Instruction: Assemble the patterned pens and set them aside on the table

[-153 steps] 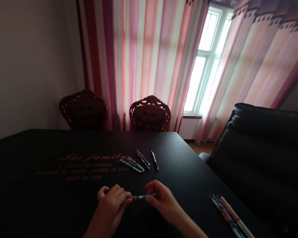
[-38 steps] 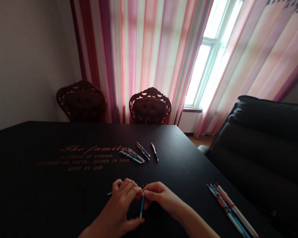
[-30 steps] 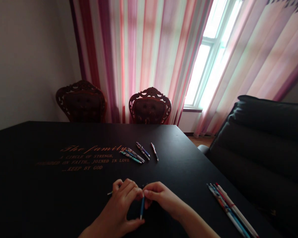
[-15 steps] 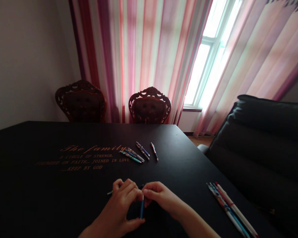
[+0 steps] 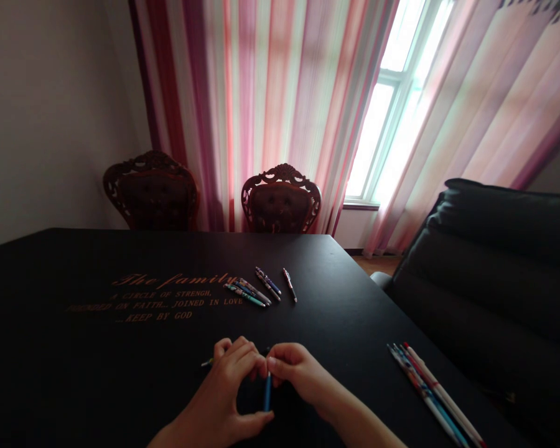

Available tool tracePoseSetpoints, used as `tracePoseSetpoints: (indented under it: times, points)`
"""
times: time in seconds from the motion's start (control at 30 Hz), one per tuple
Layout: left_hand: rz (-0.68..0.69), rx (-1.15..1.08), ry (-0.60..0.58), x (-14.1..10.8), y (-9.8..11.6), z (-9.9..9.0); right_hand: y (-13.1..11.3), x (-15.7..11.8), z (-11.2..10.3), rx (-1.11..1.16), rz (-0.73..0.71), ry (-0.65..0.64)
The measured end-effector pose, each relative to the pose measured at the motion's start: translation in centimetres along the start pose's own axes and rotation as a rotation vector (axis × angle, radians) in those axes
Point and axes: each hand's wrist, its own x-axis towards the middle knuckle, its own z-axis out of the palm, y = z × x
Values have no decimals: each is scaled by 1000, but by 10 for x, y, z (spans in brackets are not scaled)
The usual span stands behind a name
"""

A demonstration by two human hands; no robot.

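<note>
A blue pen barrel stands nearly upright in the picture between my two hands at the table's near side. My left hand curves around it, with the thumb at its lower end and the fingertips near its upper end. My right hand pinches at the top of the barrel with thumb and index finger. Behind my left hand lies another slim pen-like piece; its tip sticks out at the left, and most of it is hidden by the fingers.
Beyond my hands, several patterned pens lie grouped on the black table, with a single pen just right of them. More long pens rest at the right edge. A black leather chair stands at the right.
My right hand has shifted very slightly at the top of the blue barrel. The left hand and the pens on the table look nearly the same.
</note>
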Motion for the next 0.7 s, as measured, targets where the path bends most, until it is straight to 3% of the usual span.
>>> tracePoseSetpoints:
  times: [0.7]
  points:
    - [-21, -36, -29, 0, 6, -3, -1, 1, -2, 94, 9, 93]
